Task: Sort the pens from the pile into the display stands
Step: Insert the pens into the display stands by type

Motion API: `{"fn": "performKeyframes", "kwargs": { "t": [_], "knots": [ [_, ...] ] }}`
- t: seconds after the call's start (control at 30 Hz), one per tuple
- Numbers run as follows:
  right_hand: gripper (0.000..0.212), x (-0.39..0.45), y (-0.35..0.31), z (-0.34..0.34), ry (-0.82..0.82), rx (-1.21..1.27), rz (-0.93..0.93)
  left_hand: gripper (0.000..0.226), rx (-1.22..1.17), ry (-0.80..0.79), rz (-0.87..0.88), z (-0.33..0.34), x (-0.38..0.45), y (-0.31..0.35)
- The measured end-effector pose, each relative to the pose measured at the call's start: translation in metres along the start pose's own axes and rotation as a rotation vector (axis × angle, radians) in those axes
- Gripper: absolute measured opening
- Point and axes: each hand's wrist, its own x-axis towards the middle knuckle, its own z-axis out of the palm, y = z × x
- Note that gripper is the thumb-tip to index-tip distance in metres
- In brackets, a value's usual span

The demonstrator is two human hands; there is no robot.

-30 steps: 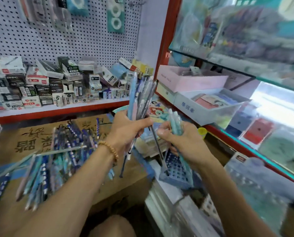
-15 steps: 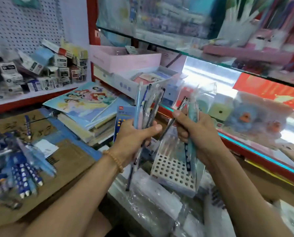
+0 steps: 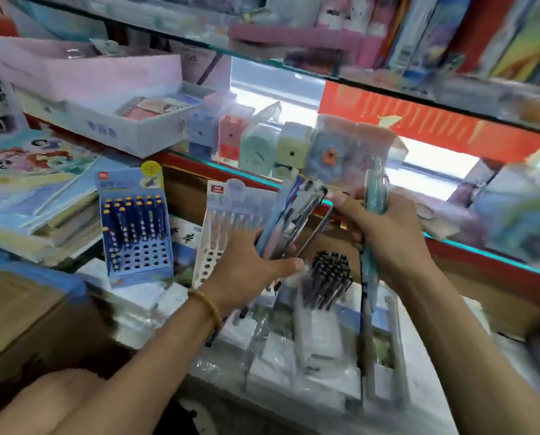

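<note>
My left hand (image 3: 246,271) grips a fanned bunch of pens (image 3: 294,215), blue, pink and dark, pointing up and right. My right hand (image 3: 385,237) holds a few teal pens (image 3: 376,186) upright, and its thumb and fingers pinch a thin dark pen (image 3: 317,229) beside the left bunch. A blue display stand (image 3: 136,233) with dark blue, yellow-tipped pens stands to the left. Right of it a white display stand (image 3: 218,227) holds pale pens, just behind my left hand. A stand of black pens (image 3: 328,281) sits below and between my hands. The pile is out of view.
Stacked colouring books (image 3: 33,183) lie at left by a cardboard box (image 3: 20,315). Pink and white boxes (image 3: 111,89) and pastel sharpeners (image 3: 262,146) fill the red-edged glass shelf (image 3: 451,243) behind. Plastic-wrapped packs (image 3: 319,350) cover the surface below my hands.
The view has swung right, from the pen pile on the cardboard toward the display stands. Both hands kept their pens and moved over the stands; the blue and black-pen stands came into view.
</note>
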Motion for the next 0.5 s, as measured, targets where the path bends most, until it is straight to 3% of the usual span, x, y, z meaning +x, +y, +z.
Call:
{"fn": "performKeyframes", "kwargs": {
  "t": [0.13, 0.33, 0.5],
  "knots": [
    [0.025, -0.016, 0.019, -0.032, 0.086, -0.093, 0.044, 0.012, 0.023, -0.001, -0.030, 0.024, -0.007, -0.016],
    [0.008, -0.041, 0.049, -0.063, 0.183, -0.194, 0.102, 0.012, -0.181, 0.226, -0.267, 0.019, -0.001, -0.041],
    [0.023, -0.047, 0.087, -0.050, 0.180, -0.364, 0.105, 0.010, -0.237, 0.233, -0.270, 0.020, -0.001, -0.044]
  ]
}}
